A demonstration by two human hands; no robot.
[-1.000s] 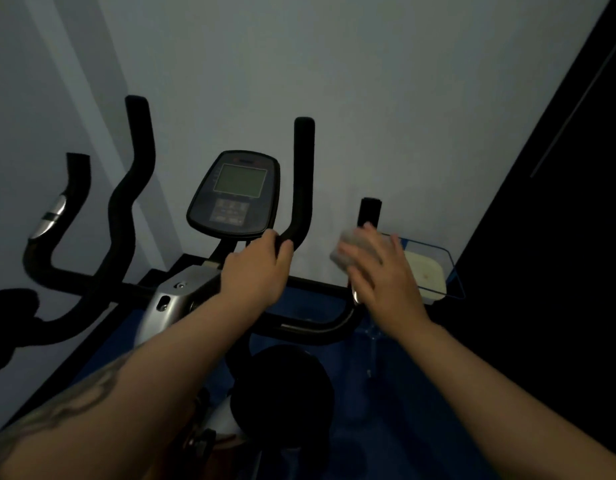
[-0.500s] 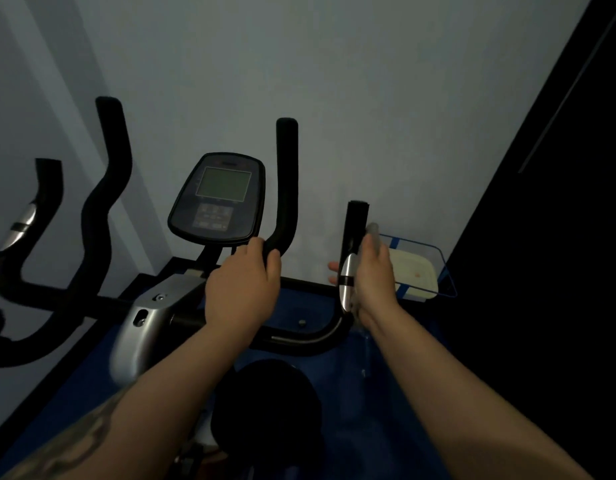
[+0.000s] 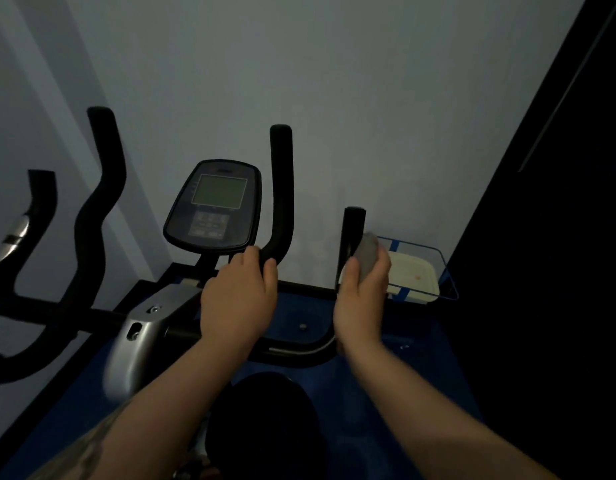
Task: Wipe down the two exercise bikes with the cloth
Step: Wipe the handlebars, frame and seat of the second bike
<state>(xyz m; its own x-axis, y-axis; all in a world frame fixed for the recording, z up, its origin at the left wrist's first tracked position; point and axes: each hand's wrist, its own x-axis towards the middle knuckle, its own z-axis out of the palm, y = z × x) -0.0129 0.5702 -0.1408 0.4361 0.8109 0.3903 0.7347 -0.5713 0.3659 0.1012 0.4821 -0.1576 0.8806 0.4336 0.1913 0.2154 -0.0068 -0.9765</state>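
Observation:
The near exercise bike has a grey console (image 3: 215,206), black handlebars and a silver stem (image 3: 140,337). My left hand (image 3: 239,299) grips the foot of the tall inner handlebar post (image 3: 281,188). My right hand (image 3: 363,299) holds a grey cloth (image 3: 367,251) wrapped against the short right grip (image 3: 352,233), whose lower part it hides. At the far left rise the black curved handlebars (image 3: 92,209) of the second bike. The room is dim.
A blue wire basket (image 3: 450,275) with a pale tray in it sits on the floor by the wall, right of the grip. Blue floor mat (image 3: 414,375) lies under the bike. A dark panel (image 3: 559,237) fills the right side. The black saddle (image 3: 265,427) is just below me.
My right hand with the cloth closed round the short right grip and slid along it. My left hand stayed on the inner post. The view shifted slightly.

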